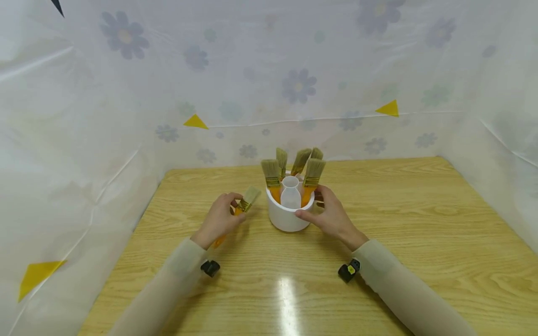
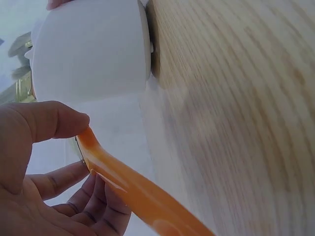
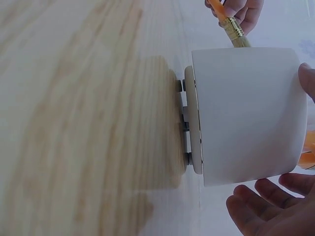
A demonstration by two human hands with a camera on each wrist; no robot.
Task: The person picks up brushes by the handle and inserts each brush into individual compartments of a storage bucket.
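My left hand (image 1: 220, 214) pinches a paintbrush (image 1: 251, 196) between thumb and fingers, its pale bristles angled up toward the holder. In the left wrist view the brush's orange handle (image 2: 142, 189) slants down over the table. A white round holder (image 1: 287, 219) stands to the right of this brush, with several upright brushes (image 1: 312, 175), bristles up, round its white central tube (image 1: 290, 191). My right hand (image 1: 334, 214) grips the holder's right side, thumb at the front rim and fingers along the wall. Small feet (image 3: 187, 125) show under the holder's base in the right wrist view.
The wooden table (image 1: 412, 210) extends to both sides of the holder. Behind it hangs a flowered translucent sheet (image 1: 252, 84) with yellow triangles (image 1: 388, 108), and plain sheeting closes off the sides. A dark wrist device (image 1: 210, 268) sits at each sleeve cuff.
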